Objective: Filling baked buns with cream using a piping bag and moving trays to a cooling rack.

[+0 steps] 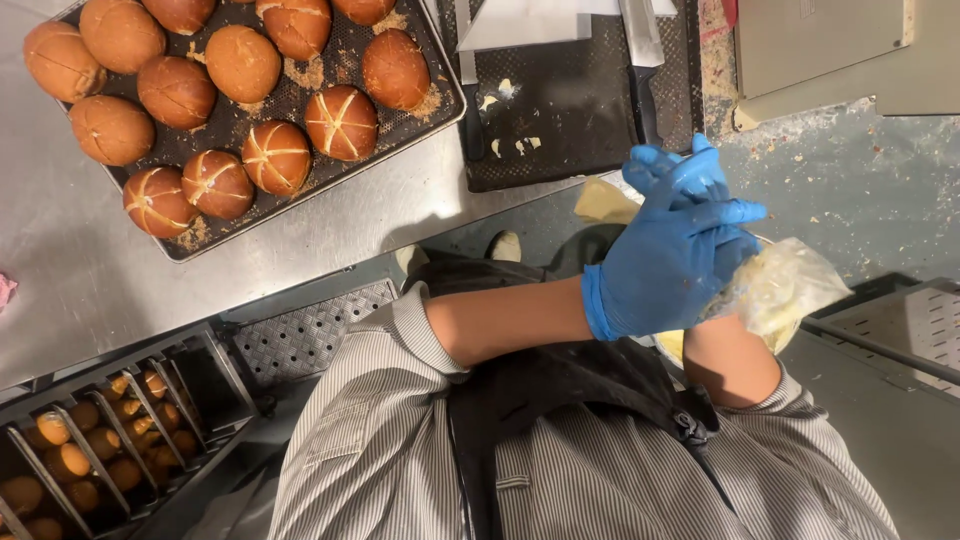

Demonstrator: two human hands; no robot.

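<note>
**Gloved hands close on a cream-filled bag**

The bag [775, 295], clear plastic with pale yellow cream inside, lies at about 3 o'clock in the view. Its long axis runs from 4 o'clock up toward 10 o'clock; the tip is hidden by the gloves, so where it points cannot be told. The left hand [665, 265], in a blue glove, wraps over the bag's upper end, fingers curled shut. The right hand [690, 170] is mostly hidden behind it, its fingers folded at the same spot; its hold cannot be told. The bulging bag body lies below the grip. At 10 o'clock a dark tray [440, 105] holds scored brown buns [340, 122]. A rack [120, 420] at 8 o'clock holds more buns.
</note>
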